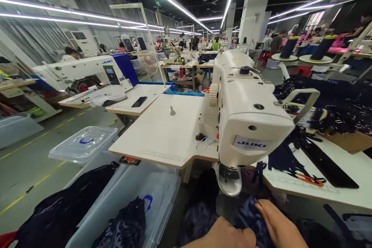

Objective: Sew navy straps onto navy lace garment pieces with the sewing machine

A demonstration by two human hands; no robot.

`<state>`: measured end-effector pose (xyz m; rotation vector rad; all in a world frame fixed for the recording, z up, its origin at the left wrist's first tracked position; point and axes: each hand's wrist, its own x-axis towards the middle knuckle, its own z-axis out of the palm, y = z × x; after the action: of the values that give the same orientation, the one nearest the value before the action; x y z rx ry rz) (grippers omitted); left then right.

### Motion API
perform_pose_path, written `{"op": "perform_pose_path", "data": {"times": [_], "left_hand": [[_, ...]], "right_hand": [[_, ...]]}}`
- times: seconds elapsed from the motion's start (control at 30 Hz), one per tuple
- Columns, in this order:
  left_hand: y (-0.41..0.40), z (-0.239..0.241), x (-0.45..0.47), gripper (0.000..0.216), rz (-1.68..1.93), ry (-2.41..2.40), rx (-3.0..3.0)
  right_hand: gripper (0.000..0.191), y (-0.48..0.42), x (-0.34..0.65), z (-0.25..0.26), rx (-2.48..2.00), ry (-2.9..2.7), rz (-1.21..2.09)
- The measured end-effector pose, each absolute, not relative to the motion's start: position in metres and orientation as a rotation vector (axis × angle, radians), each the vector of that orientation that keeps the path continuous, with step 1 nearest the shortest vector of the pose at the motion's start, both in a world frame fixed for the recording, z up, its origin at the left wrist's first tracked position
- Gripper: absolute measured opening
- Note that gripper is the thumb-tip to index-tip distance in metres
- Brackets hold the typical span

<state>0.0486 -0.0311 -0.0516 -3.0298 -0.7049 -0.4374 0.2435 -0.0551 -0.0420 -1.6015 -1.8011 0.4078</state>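
Note:
Low at the bottom of the head view, my left hand is closed on a dark navy patterned fabric piece, with the fingers curled. My right hand grips the same fabric from the right, thumb side up; its fingertips are partly hidden. Just above both hands is the front end of a white JUKI sewing machine, with a rounded metal and clear guard under its head. More dark cloth lies left of my left hand, blurred at its edges.
Left of the machine, a white tabletop bears a small metal piece; a phone lies beyond. Clear bins with dark garments stand lower left. On the right table are orange-handled scissors and dark straps.

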Motion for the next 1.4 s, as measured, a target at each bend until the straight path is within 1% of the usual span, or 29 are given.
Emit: {"op": "perform_pose_path", "data": {"times": [0.07,0.1,0.13,0.17,0.2,0.23,0.27,0.3,0.37,0.43,0.47,0.5,0.57,0.63,0.7,0.77,0.83,0.97,1.17,1.4], "left_hand": [[-0.028,-0.042,0.04,0.036,-0.578,-0.76,-3.042],[-0.026,-0.032,0.035,0.039,-0.723,-0.767,-3.064],[-0.024,-0.018,0.028,0.047,-0.843,-0.841,-3.079],[-0.022,-0.002,0.022,0.055,-0.917,-0.882,-3.161],[-0.019,0.014,0.015,0.053,-0.984,-0.906,-3.289],[-0.018,0.029,0.009,0.046,-0.989,-0.987,-3.458],[-0.016,0.042,0.004,0.044,-0.977,-1.134,-3.615],[-0.014,0.051,-0.001,0.042,-0.959,-1.29,-3.743],[-0.009,0.059,-0.008,0.037,-0.987,-1.647,-3.792],[-0.003,0.055,-0.01,0.031,-1.061,-1.913,-3.577],[0.001,0.05,-0.01,0.027,-1.072,-1.966,-3.405],[0.005,0.045,-0.009,0.023,-1.071,-1.959,-3.211],[0.011,0.034,-0.007,0.02,-1.068,-1.774,-2.83],[0.013,0.026,-0.004,0.025,-1.057,-1.465,-2.605],[0.011,0.022,-0.001,0.034,-0.981,-1.134,-2.633],[0.007,0.019,0.002,0.037,-0.875,-0.934,-2.738],[0.002,0.015,0.006,0.036,-0.816,-0.938,-2.77],[-0.003,0.008,0.013,0.034,-0.821,-1.077,-2.68],[-0.004,0.008,0.023,0.033,-0.808,-1.197,-2.593],[-0.006,0.007,0.03,0.034,-0.732,-1.223,-2.503]], "right_hand": [[0.035,-0.044,0.236,-0.04,-1.635,-1.896,0.223],[0.035,-0.041,0.231,-0.034,-1.605,-1.968,0.161],[0.035,-0.04,0.226,-0.025,-1.525,-2.06,0.132],[0.036,-0.04,0.219,-0.014,-1.382,-2.176,0.151],[0.036,-0.041,0.213,-0.002,-1.16,-2.286,0.193],[0.034,-0.041,0.208,0.011,-0.989,-2.375,0.291],[0.033,-0.042,0.204,0.022,-0.906,-2.374,0.355],[0.031,-0.041,0.201,0.031,-0.905,-2.332,0.392],[0.027,-0.035,0.198,0.04,-1.062,-2.169,0.392],[0.024,-0.025,0.197,0.037,-1.261,-1.998,0.328],[0.024,-0.02,0.196,0.031,-1.349,-1.921,0.299],[0.024,-0.014,0.195,0.025,-1.44,-1.846,0.287],[0.028,-0.006,0.191,0.012,-1.604,-1.706,0.338],[0.031,0.0,0.188,0.002,-1.685,-1.605,0.473],[0.03,0.003,0.187,-0.003,-1.675,-1.557,0.608],[0.027,0.004,0.189,-0.004,-1.632,-1.534,0.695],[0.023,0.005,0.192,-0.004,-1.572,-1.518,0.76],[0.018,0.006,0.199,-0.003,-1.468,-1.475,0.82],[0.02,0.011,0.202,-0.003,-1.597,-1.512,0.723],[0.019,0.018,0.203,-0.006,-1.71,-1.524,0.647]]}}
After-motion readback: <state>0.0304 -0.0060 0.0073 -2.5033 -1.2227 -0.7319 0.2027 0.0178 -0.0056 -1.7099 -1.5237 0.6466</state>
